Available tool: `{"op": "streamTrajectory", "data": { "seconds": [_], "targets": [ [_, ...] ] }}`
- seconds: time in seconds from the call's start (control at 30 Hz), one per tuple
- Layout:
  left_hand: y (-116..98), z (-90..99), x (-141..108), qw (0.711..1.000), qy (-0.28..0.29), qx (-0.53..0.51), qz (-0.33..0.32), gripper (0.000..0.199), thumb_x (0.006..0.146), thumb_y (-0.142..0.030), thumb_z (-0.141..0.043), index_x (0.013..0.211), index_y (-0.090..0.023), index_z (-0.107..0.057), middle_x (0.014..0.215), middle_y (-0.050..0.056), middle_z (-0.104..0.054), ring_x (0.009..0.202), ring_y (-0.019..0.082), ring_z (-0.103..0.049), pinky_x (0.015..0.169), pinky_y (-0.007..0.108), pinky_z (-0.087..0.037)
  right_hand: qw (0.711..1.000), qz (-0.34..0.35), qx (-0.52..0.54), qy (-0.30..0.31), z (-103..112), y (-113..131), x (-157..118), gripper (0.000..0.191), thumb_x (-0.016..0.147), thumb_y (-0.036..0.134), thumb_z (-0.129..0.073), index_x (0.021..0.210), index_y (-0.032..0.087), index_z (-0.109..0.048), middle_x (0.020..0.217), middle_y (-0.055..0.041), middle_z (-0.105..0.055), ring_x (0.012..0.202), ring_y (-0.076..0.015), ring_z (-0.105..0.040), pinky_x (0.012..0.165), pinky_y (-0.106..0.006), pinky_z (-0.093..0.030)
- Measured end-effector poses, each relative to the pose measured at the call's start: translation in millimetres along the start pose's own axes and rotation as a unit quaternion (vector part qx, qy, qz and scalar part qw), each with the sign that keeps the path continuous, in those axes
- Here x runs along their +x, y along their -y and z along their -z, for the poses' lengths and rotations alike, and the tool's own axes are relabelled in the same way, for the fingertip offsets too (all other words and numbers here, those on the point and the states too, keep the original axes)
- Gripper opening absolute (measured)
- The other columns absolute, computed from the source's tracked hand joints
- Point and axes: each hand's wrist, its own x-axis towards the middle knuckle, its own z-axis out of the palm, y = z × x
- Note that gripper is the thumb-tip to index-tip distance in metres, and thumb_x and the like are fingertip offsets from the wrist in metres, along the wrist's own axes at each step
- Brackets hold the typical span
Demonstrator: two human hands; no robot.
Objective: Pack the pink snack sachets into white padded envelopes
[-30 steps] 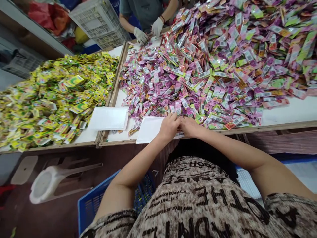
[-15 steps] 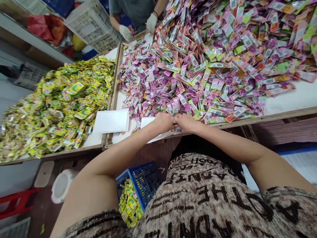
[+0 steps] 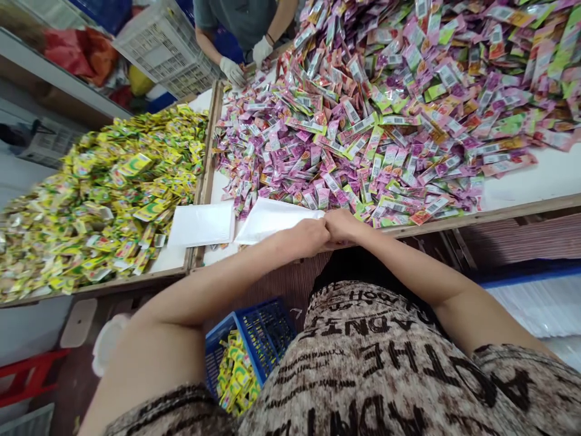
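My left hand (image 3: 309, 237) and my right hand (image 3: 342, 226) meet at the table's front edge. Between them they pinch the right end of a white plastic bag (image 3: 275, 219), fingers closed on it. The bag lies flat toward the left. Beside it rests a stack of white bags (image 3: 202, 224), across the wooden divider. Right behind my hands spreads a heap of small purple, pink and green sachets (image 3: 327, 151). My fingertips are partly hidden, so any sachet between them cannot be made out.
A heap of yellow packets (image 3: 136, 175) covers the left table section past a wooden divider (image 3: 207, 157). A co-worker's gloved hands (image 3: 232, 71) are at the far edge. Below stands a blue crate (image 3: 247, 339) holding yellow packets. White crates (image 3: 157, 45) stand at the back left.
The white bag now stretches out flat to the left, showing more of its surface. Both hands have closed together at its right end. The co-worker's hands have shifted slightly.
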Motion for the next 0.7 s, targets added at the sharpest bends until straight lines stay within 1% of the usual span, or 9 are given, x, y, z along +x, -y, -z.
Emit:
{"op": "streamTrajectory", "data": {
  "seconds": [0.1,0.17,0.23,0.3,0.37,0.43,0.53,0.6,0.7],
  "targets": [
    [-15.9,-26.1,-19.7,0.985,-0.163,-0.036,0.042,0.015,0.084,-0.009,-0.058,0.092,-0.015,-0.069,0.097,0.014,-0.068,0.087,0.025,-0.067,0.076,0.035,-0.05,0.998,-0.029,0.043,-0.025,3.1,1.6,-6.8,0.034,0.072,0.035,-0.066,0.096,0.013,-0.076,0.099,-0.0165,-0.075,0.096,-0.0319,-0.07,0.076,-0.032,-0.05],
    [-24.4,-46.9,-34.3,0.918,-0.376,-0.093,0.085,0.015,0.088,-0.013,-0.056,0.099,-0.019,-0.066,0.102,0.011,-0.066,0.097,0.024,-0.065,0.085,0.037,-0.051,0.991,-0.061,0.099,-0.062,5.8,7.1,-15.0,0.037,0.074,0.037,-0.065,0.1,0.013,-0.075,0.098,-0.0153,-0.075,0.093,-0.0302,-0.071,0.073,-0.03,-0.049],
    [-29.5,-67.5,-42.8,0.748,-0.613,-0.166,0.193,0.025,0.089,-0.025,-0.062,0.114,-0.022,-0.06,0.115,0.012,-0.063,0.111,0.025,-0.061,0.097,0.042,-0.049,0.978,-0.098,0.161,-0.09,9.6,17.0,-22.5,0.04,0.07,0.036,-0.067,0.103,0.015,-0.074,0.097,-0.0126,-0.075,0.088,-0.0279,-0.071,0.068,-0.028,-0.048],
    [-31.7,-83.7,-40.6,0.543,-0.734,-0.298,0.277,0.05,0.087,-0.04,-0.067,0.131,-0.024,-0.051,0.128,0.013,-0.059,0.124,0.026,-0.056,0.104,0.043,-0.045,0.967,-0.104,0.21,-0.099,14.5,32.3,-26.9,0.043,0.063,0.033,-0.071,0.103,0.016,-0.074,0.094,-0.0093,-0.075,0.084,-0.0257,-0.07,0.063,-0.026,-0.047],
    [-32.2,-92.2,-28.9,0.392,-0.724,-0.504,0.262,0.063,0.084,-0.053,-0.066,0.138,-0.024,-0.047,0.132,0.013,-0.059,0.126,0.026,-0.056,0.104,0.04,-0.047,0.962,-0.08,0.238,-0.111,19.6,52.1,-28.1,0.044,0.062,0.032,-0.072,0.104,0.018,-0.073,0.092,-0.0073,-0.075,0.083,-0.0246,-0.07,0.061,-0.026,-0.047],
    [-32.6,-93.6,-14.2,0.267,-0.646,-0.69,0.189,0.065,0.082,-0.06,-0.064,0.132,-0.02,-0.055,0.126,0.013,-0.066,0.119,0.027,-0.062,0.1,0.037,-0.05,0.961,-0.058,0.244,-0.119,22.6,72.6,-27.5,0.043,0.065,0.031,-0.069,0.106,0.019,-0.072,0.091,-0.0071,-0.074,0.085,-0.025,-0.069,0.064,-0.027,-0.049],
    [-35.3,-90.4,-0.6,0.086,-0.574,-0.804,0.13,0.06,0.079,-0.059,-0.066,0.118,-0.014,-0.067,0.114,0.012,-0.073,0.11,0.028,-0.067,0.1,0.038,-0.051,0.958,-0.064,0.231,-0.155,18.6,94.5,-26.7,0.049,0.066,0.026,-0.066,0.115,0.017,-0.068,0.103,-0.0115,-0.072,0.09,-0.0272,-0.068,0.073,-0.032,-0.053],
    [-38.7,-90.5,0.3,0.013,-0.564,-0.82,0.096,0.056,0.079,-0.056,-0.067,0.116,-0.013,-0.069,0.114,0.011,-0.074,0.112,0.029,-0.067,0.104,0.038,-0.049,0.95,-0.043,0.223,-0.213,9.5,100.5,-27.2,0.061,0.064,0.024,-0.067,0.124,0.014,-0.062,0.118,-0.0158,-0.066,0.103,-0.0297,-0.065,0.085,-0.037,-0.054],
    [-44.0,-96.3,-3.8,-0.032,-0.556,-0.83,0.042,0.057,0.08,-0.052,-0.069,0.122,-0.014,-0.068,0.119,0.01,-0.073,0.119,0.029,-0.064,0.108,0.038,-0.046,0.929,0.041,0.222,-0.295,-8.5,102.7,-28.0,0.07,0.068,0.026,-0.068,0.135,0.012,-0.052,0.133,-0.0181,-0.055,0.123,-0.0314,-0.055,0.104,-0.043,-0.047]
  ]
}}
